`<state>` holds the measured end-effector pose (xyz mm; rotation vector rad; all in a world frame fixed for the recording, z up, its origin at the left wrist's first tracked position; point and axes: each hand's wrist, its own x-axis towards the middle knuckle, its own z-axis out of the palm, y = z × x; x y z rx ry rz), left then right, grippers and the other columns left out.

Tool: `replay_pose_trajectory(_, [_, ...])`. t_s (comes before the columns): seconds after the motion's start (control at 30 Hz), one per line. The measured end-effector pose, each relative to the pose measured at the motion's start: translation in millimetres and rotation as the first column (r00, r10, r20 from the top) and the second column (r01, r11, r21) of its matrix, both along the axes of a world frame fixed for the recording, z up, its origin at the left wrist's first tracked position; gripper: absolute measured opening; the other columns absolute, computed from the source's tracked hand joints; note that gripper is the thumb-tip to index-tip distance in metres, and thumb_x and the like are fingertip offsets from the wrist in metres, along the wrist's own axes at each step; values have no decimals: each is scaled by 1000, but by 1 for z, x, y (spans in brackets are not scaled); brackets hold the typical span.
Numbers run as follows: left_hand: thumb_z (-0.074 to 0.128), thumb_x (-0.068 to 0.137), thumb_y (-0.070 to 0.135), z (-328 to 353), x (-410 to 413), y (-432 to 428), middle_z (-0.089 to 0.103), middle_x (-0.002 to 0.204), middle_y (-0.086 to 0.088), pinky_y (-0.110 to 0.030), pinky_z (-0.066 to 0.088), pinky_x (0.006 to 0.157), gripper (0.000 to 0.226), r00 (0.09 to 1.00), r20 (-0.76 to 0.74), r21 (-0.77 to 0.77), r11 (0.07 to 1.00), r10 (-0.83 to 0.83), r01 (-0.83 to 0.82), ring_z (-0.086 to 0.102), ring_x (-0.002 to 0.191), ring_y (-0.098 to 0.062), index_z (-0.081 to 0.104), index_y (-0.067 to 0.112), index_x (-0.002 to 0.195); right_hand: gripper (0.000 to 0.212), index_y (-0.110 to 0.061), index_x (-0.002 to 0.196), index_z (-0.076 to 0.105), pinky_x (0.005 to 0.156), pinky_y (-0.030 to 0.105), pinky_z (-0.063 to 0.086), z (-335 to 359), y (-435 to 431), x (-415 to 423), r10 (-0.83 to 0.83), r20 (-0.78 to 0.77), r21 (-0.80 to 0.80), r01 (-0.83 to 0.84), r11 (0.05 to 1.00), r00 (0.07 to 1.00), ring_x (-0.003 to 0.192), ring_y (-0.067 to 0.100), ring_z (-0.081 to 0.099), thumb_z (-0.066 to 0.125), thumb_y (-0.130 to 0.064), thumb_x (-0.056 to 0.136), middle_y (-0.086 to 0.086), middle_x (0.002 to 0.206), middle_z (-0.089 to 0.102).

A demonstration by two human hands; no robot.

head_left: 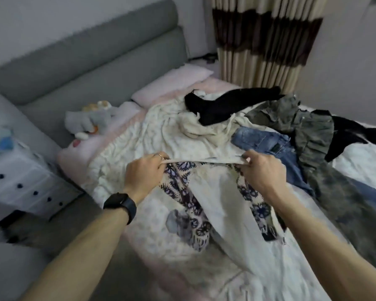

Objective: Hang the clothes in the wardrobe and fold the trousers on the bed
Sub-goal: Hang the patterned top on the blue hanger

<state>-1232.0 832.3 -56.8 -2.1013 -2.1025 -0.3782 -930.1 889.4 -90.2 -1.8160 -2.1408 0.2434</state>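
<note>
Left hand [147, 173] and right hand [264, 170], fingers [157, 157] curled, pinch the white, blue-patterned cloth garment [221, 192] taut by its top edge, probably to straighten it.

White patterned trousers [215, 192], waistband stretched taut, legs trailing on bed [152, 246], jeans [267, 142] and camouflage trousers [326, 177] heaped right

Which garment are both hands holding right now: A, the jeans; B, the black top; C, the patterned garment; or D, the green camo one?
C: the left hand and right hand each grip the white top edge of the patterned garment, pulling it taut between them.
</note>
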Motion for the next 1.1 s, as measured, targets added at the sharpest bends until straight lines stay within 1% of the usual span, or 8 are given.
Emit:
replay_pose_trajectory(0.2, [58, 98, 31, 158, -54, -48, 74, 88, -8, -38, 47, 59, 19, 984, -40, 266, 951, 174, -157, 69, 80, -37, 72, 29, 110, 24, -16, 110, 66, 64, 43, 43, 150, -5, -71, 80, -199, 311, -14, 950, 977, 86, 45, 65, 62, -20, 86, 21, 90, 71])
replay_pose_trajectory(0.33, [52, 97, 48, 205, -100, -104, 72, 83, 2, -37, 53, 66, 17, 960, -43, 148, 952, 278, -269, 69, 83, -29, 63, 36, 101, 24, -18, 111, 63, 66, 44, 46, 216, -31, -101, 129, -288, 390, -6, 921, 949, 86, 45, 63, 55, -17, 88, 21, 92, 70])
replay_pose_trajectory(0.5, [66, 81, 71, 225, -126, -178, 62, 61, 6, -31, 35, 56, 55, 890, 347, -32, 952, 296, -304, 56, 59, -13, 70, 17, 79, 20, -21, 109, 62, 69, 42, 48, 248, -57, -140, 158, -249, 369, -57, 928, 955, 91, 45, 62, 56, -20, 90, 19, 98, 69])
replay_pose_trajectory(0.67, [79, 83, 48, 242, -113, -221, 70, 75, 13, -24, 49, 66, 29, 759, 601, -127, 967, 252, -221, 64, 69, -4, 73, 20, 89, 30, -17, 117, 68, 82, 44, 54, 233, -82, -189, 262, -245, 221, -210, 952, 933, 102, 43, 64, 57, -18, 90, 19, 112, 72])
replay_pose_trajectory(0.8, [74, 91, 30, 227, -103, -238, 77, 93, -9, -34, 57, 72, 26, 565, 748, -179, 925, 349, -335, 74, 75, -19, 70, 7, 99, 49, -20, 140, 54, 89, 37, 52, 209, -126, -233, 474, -344, 115, -465, 878, 810, 102, 29, 68, 62, -36, 95, 11, 127, 68])
replay_pose_trajectory(0.93, [73, 92, 23, 190, -103, -243, 74, 82, -2, -25, 47, 50, 12, 298, 874, -187, 832, 384, -523, 68, 56, -12, 63, 17, 87, 30, -26, 103, 64, 71, 32, 55, 161, -201, -256, 564, -605, 239, -547, 802, 562, 76, 2, 64, 62, -55, 93, -10, 98, 69])
replay_pose_trajectory(1.03, [73, 90, 13, 158, -103, -243, 71, 79, -7, -24, 41, 44, 17, 97, 919, -255, 765, 381, -591, 67, 51, -15, 56, 12, 95, 40, -30, 94, 57, 65, 36, 50, 115, -244, -270, 640, -508, 196, -646, 738, 577, 75, 13, 61, 57, -70, 87, -12, 91, 61])
replay_pose_trajectory(1.1, [73, 88, 10, 138, -102, -247, 71, 88, -13, -28, 41, 47, 24, 18, 932, -266, 714, 363, -647, 69, 54, -20, 51, 11, 96, 33, -24, 98, 58, 59, 39, 49, 89, -251, -278, 674, -414, 174, -673, 719, 612, 73, 23, 62, 60, -57, 92, -4, 90, 62])
